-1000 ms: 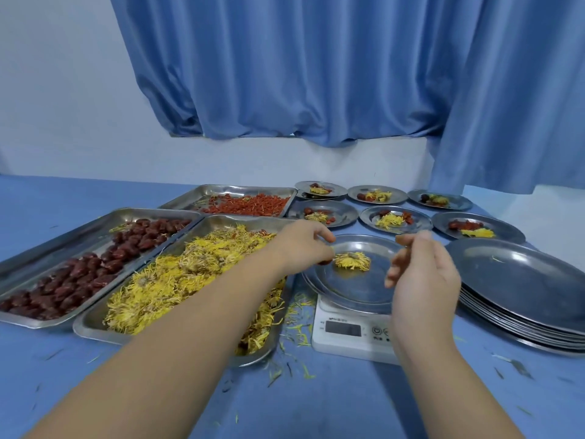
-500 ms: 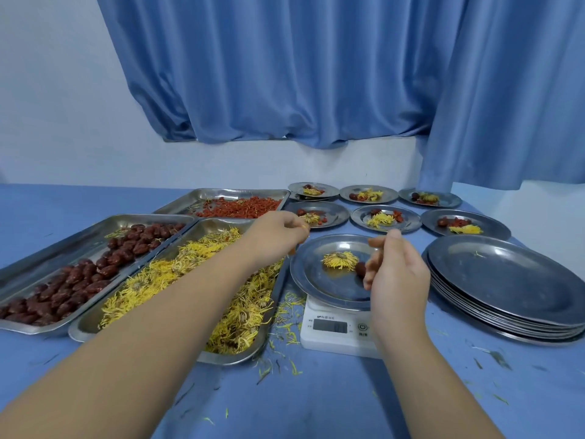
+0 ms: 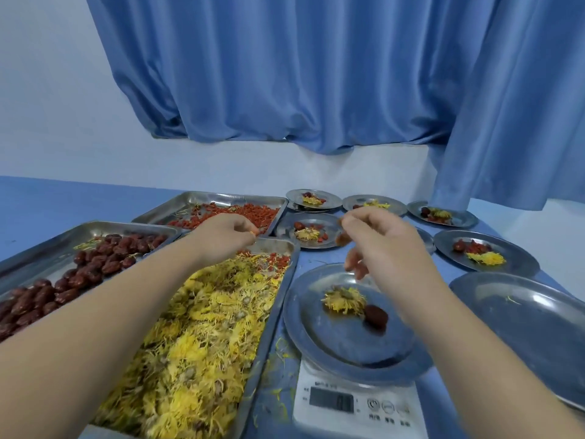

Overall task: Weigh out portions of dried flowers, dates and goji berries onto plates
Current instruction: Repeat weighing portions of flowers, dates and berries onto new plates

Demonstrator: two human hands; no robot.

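A steel plate (image 3: 316, 340) rests on a white digital scale (image 3: 357, 403); it carries one dried yellow flower (image 3: 343, 299) and one dark red date (image 3: 375, 315). My left hand (image 3: 226, 237) hovers between the goji berry tray (image 3: 221, 198) and the far end of the dried flower tray (image 3: 286, 248), fingertips pinched on a small orange bit that looks like goji berries. My right hand (image 3: 383, 242) is raised above the far edge of the weighing plate, fingers loosely apart, nothing seen in it. The tray of dates (image 3: 95, 226) lies at the left.
Several filled plates (image 3: 487, 251) stand behind the scale toward the wall. A stack of empty plates (image 3: 522, 312) sits at the right. Loose petals litter the blue table beside the scale. A blue curtain hangs behind.
My left hand left the weighing plate and went back left toward the goji tray. A date now lies on the plate beside the flower. My right hand rose above the plate's far edge.
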